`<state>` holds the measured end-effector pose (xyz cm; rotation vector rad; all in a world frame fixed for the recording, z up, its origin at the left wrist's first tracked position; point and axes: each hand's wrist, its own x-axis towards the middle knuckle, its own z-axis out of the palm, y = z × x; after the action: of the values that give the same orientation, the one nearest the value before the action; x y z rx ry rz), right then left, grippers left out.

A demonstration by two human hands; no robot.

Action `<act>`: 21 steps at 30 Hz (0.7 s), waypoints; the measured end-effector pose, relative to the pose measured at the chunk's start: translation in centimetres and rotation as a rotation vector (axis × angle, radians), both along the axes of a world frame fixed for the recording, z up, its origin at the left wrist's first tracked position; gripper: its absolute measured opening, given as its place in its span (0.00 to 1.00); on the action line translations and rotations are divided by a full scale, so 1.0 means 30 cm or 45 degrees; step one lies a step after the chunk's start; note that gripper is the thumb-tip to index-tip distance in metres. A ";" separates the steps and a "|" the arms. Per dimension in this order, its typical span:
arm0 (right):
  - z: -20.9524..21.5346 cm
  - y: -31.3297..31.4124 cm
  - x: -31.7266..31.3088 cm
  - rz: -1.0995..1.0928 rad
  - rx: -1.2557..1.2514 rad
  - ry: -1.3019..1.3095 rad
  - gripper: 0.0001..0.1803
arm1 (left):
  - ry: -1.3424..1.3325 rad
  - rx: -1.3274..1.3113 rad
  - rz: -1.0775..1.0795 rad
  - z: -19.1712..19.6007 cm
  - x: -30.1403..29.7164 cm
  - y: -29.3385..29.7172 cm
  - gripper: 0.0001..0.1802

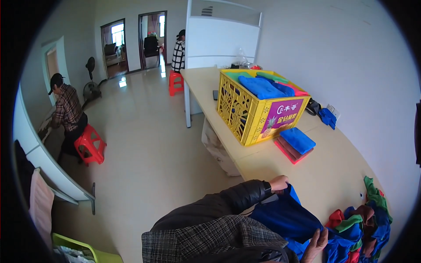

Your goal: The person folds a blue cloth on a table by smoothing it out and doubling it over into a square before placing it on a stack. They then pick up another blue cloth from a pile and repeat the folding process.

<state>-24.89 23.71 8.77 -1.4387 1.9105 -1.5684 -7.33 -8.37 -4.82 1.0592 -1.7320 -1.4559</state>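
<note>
A dark blue cloth (285, 214) is stretched between my two hands over the near edge of the table. My left hand (278, 183), in a black padded sleeve, pinches its far corner. My right hand (316, 243) grips the opposite edge, close to a heap of crumpled cloths (370, 219) in blue, green, red and brown. Beyond my hands lies a small stack of folded cloths, with a blue cloth (297, 140) on top and brown and red ones below. Part of the held cloth is hidden by my jacket.
A yellow plastic crate (239, 105) filled with folded cloths stands on the table (258, 164). Bundled blue cloth (327, 118) lies by the wall. Two people sit on red stools (90, 144) at the left and back. A green bin (94, 252) is at lower left.
</note>
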 end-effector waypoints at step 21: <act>0.124 0.048 -0.238 -0.200 -0.113 -0.015 0.21 | 0.361 -0.626 0.024 0.568 0.094 -0.073 0.06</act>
<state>-32.04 25.16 12.49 -1.3377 2.0144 -1.7475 -4.52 -10.55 12.23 0.5764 -1.7370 -1.0276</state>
